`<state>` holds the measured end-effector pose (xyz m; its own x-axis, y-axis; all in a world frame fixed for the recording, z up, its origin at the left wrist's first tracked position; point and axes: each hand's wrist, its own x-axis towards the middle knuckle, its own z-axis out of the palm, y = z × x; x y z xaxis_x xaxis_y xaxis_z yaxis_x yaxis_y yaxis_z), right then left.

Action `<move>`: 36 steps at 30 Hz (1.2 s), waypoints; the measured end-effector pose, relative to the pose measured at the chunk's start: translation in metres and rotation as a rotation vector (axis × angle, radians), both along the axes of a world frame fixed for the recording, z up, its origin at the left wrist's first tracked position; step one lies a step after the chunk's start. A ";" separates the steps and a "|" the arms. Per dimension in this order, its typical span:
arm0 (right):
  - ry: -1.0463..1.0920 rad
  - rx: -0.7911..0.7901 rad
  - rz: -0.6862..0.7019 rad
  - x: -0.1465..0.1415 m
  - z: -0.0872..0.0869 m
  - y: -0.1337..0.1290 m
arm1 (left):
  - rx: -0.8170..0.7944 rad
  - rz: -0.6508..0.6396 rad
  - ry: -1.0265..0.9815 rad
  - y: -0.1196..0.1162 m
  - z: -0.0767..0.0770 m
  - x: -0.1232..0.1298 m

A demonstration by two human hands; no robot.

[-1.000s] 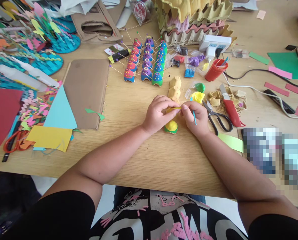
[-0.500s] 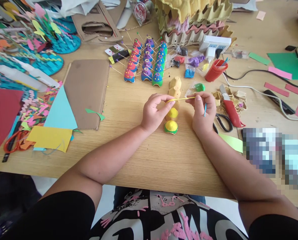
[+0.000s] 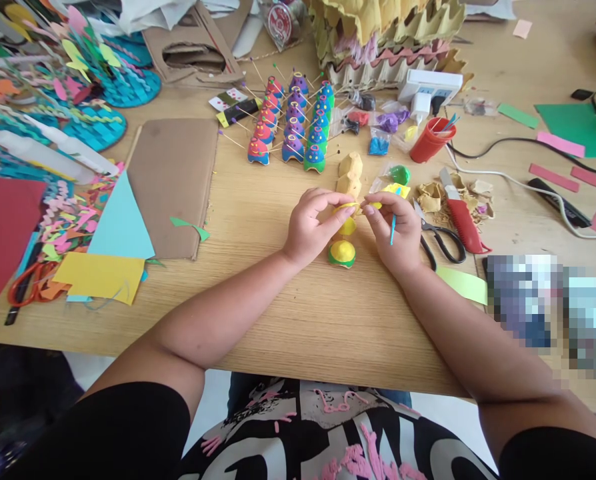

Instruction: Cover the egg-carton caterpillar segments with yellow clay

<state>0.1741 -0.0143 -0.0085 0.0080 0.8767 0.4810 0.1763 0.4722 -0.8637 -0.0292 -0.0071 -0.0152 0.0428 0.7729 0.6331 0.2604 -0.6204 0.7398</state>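
Note:
My left hand [image 3: 312,225] pinches a thin strand of yellow modelling clay [image 3: 348,206] between thumb and fingertips. Close beside it, my right hand [image 3: 397,233] is closed too, with yellow clay at its fingertips; whether both bits are one piece I cannot tell. A thin blue stick [image 3: 393,229] is also tucked in the right hand's fingers. Below the hands lies an egg-carton strip: its near cup [image 3: 342,252] has a yellow top and green rim, while the far cups [image 3: 349,175] are bare. My fingers partly hide the middle cups.
Beyond stand rows of painted egg-carton caterpillars [image 3: 294,148] with pin feelers. Clay packets [image 3: 389,123], a red cup [image 3: 432,141], black scissors [image 3: 447,244] and a red-handled knife [image 3: 462,217] lie to the right. Left are cardboard [image 3: 171,180] and coloured paper [image 3: 103,275].
My right hand has moved left, up to my left hand. The yellow strand, stretched between them before, no longer spans a gap. A yellow clay packet and the scissors have come into fuller view.

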 end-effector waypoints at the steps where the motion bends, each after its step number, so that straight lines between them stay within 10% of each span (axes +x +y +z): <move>1: -0.003 -0.010 0.011 0.000 0.000 0.000 | 0.009 -0.008 -0.007 0.000 0.000 0.000; 16: -0.082 -0.029 0.026 -0.003 0.006 -0.002 | 0.002 -0.066 0.067 0.000 0.001 -0.002; 36: 0.326 -0.234 -0.022 0.012 -0.022 0.021 | -0.043 0.018 -0.078 0.001 -0.002 0.000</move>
<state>0.1856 0.0063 -0.0302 0.1470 0.9603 0.2372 -0.1165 0.2550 -0.9599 -0.0289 -0.0058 -0.0176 -0.0192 0.7997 0.6001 0.2114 -0.5834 0.7842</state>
